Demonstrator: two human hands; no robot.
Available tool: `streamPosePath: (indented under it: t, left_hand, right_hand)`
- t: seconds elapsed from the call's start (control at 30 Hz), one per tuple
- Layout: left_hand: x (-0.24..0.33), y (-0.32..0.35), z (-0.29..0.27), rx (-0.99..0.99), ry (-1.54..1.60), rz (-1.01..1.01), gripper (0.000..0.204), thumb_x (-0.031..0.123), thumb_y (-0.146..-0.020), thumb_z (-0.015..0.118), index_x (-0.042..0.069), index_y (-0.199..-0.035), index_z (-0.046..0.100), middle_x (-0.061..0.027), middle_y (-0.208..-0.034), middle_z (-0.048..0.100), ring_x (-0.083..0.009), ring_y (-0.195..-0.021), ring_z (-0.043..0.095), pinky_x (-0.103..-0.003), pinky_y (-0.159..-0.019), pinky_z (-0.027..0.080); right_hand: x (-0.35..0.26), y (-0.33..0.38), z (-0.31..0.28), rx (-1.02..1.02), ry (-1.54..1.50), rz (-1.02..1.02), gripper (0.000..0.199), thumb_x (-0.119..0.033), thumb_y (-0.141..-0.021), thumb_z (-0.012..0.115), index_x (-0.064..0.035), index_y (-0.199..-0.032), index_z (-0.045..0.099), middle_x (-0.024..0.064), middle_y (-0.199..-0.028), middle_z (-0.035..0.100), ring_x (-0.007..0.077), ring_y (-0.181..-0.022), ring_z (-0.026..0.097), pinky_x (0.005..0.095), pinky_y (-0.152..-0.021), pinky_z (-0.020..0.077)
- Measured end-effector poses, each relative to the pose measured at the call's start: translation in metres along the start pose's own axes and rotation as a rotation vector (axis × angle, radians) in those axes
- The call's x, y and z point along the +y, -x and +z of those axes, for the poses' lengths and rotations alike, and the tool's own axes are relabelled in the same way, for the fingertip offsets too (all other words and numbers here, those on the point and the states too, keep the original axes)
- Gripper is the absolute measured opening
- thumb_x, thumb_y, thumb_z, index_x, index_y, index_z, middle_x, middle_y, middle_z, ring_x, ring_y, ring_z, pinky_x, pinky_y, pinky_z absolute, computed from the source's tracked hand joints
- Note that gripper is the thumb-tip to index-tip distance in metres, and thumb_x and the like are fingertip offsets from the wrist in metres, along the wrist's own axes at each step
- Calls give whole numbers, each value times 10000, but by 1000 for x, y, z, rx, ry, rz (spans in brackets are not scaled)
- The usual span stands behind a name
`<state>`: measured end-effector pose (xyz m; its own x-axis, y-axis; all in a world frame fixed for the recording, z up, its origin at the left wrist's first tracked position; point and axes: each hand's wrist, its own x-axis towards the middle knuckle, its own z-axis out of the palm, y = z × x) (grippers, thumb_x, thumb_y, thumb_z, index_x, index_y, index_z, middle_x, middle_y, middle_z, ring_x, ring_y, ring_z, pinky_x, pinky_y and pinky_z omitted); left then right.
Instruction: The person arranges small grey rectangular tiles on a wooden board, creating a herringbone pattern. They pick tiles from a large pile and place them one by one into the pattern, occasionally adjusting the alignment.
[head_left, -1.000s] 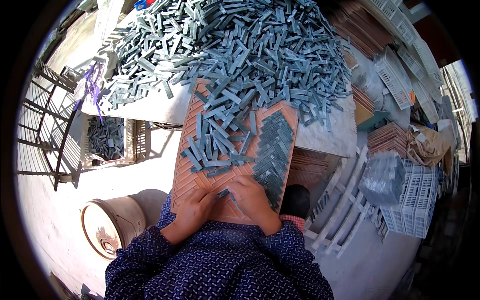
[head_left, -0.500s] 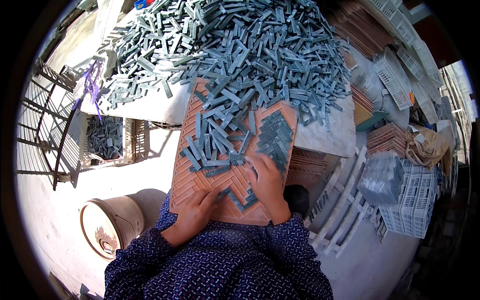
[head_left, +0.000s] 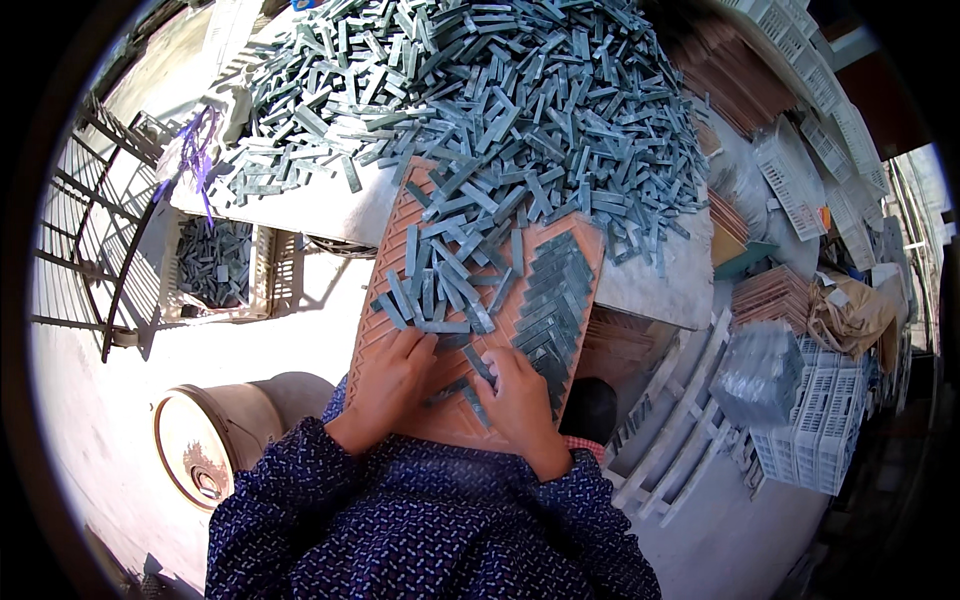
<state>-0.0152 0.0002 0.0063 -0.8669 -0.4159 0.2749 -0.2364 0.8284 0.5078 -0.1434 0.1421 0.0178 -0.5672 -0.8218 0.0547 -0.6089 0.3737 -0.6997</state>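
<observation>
An orange tray [head_left: 385,285] with a moulded zigzag pattern rests before me, tilted against the table edge. Dark green-grey strip tiles [head_left: 560,290] fill its right side in a herringbone, and a few more sit in the grooves near my hands. On the tray's upper half lies a loose heap of strip tiles [head_left: 440,270]. My left hand [head_left: 388,385] is at the heap's lower edge, fingers curled together; what they hold is hidden. With its fingertips, my right hand [head_left: 520,400] pinches a strip tile [head_left: 479,364] low over the middle of the tray.
A large pile of strip tiles [head_left: 500,90] covers the table [head_left: 650,285]. At left are a crate [head_left: 262,285] of tiles, a lidded bucket [head_left: 185,445] and a metal rack [head_left: 115,270]. White crates [head_left: 815,410], stacked orange trays [head_left: 770,300] and a slatted pallet [head_left: 670,410] stand at right.
My left hand has moved up to the loose tiles, its fingers now curled. My right hand has come down and left, uncovering more of the right-hand herringbone. The view has shifted slightly.
</observation>
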Motion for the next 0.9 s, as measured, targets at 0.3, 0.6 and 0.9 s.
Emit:
streamPosePath:
  t: [0.3,0.6,0.9]
  left_hand:
    - [0,-1,5,-13,-31,6,248,66,-760,618,9,-1000,581,-111,-914,557,-295,-844,569,-386,-699,466]
    - [8,28,3,-105,244,-118,216,26,-756,602,9,-965,548,-150,-889,536,-349,-800,567,-411,-677,476]
    - [10,33,4,-127,315,-169,248,13,-759,620,25,-1002,571,-149,-924,566,-357,-823,581,-417,-696,486]
  right_hand:
    - [-6,12,5,-21,-12,-10,372,-41,-753,693,-44,-1104,568,163,-975,607,356,-816,623,397,-691,518]
    - [15,8,-3,-207,-63,-89,347,-10,-762,664,-63,-1102,621,131,-1012,608,336,-868,614,374,-732,505]
    - [16,9,-10,-192,0,-98,328,-9,-759,675,-52,-1082,641,114,-1003,620,281,-868,625,344,-725,501]
